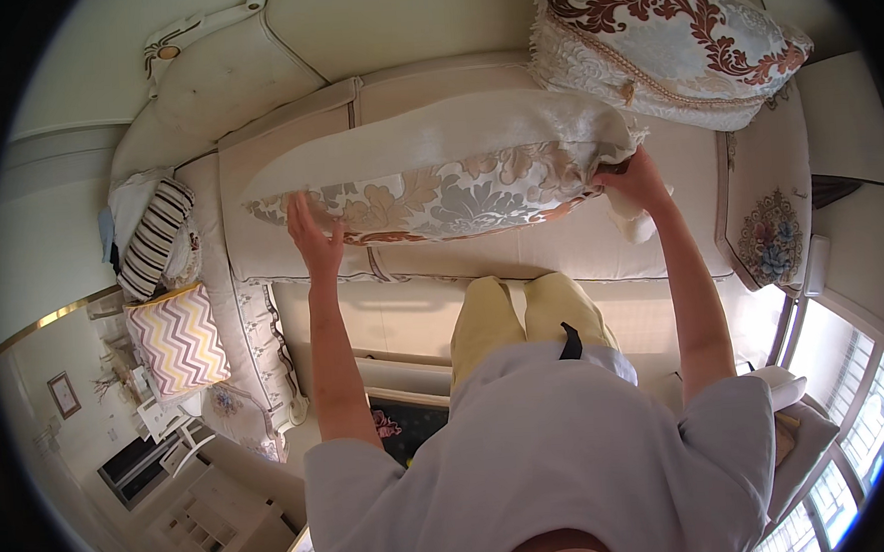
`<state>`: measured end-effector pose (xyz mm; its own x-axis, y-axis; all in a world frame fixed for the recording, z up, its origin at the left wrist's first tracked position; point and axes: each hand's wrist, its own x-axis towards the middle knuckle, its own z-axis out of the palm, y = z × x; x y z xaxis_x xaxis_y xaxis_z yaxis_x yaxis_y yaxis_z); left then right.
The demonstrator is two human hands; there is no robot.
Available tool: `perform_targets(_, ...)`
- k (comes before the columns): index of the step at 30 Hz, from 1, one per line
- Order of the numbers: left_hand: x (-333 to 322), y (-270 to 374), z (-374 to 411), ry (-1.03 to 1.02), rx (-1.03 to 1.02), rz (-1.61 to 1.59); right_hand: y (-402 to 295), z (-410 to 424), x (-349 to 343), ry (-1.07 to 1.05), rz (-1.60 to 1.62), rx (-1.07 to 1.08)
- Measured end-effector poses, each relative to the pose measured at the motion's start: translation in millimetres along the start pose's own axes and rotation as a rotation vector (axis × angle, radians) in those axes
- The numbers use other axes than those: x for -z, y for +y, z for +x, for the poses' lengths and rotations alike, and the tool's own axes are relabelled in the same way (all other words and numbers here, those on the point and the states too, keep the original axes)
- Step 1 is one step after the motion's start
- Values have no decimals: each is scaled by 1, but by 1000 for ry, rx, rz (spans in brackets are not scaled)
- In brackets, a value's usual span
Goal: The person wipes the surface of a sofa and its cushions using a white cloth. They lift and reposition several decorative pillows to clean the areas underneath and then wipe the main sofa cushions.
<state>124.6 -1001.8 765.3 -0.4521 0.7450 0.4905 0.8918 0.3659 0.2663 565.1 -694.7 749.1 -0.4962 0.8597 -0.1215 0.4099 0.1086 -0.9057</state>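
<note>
A large cushion (437, 179) with a plain cream back and a grey, beige and rust floral front is held up over the sofa seat (441, 257). My left hand (314, 234) is against the cushion's lower left part, fingers extended and thumb apart; whether it grips is unclear. At the cushion's right end, my right hand (632, 180) has its fingers closed on the fabric near a fringed corner. A small pale fluffy piece (632, 221) hangs below that end, beside my right wrist.
More fringed cushions (670, 47) lean at the sofa's upper right. On the left are a striped cushion (157, 238) and a zigzag-patterned cushion (178, 342). The embroidered sofa arm (770, 236) stands at the right, with windows (861, 404) beyond. A low table (412, 427) is behind me.
</note>
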Motion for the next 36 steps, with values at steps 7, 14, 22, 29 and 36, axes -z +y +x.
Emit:
perform_targets(7, -10, 50, 62, -332, -135, 70, -8, 27, -26, -9, 87, -116)
perform_targets(14, -32, 3, 145, -177, -113, -19, -65, 97, -49, 141, 367, 164)
perform_targets(22, 13, -37, 287, -41, -157, -184, -165, 211, -50, 155, 263, 222)
perform_targets(29, -81, -69, 380, -202, -210, -50, -125, 314, -64, 384, 49, -61)
perform_targets(36, -192, -51, 393, 29, -319, 47, -102, 392, -103, 543, 241, -50)
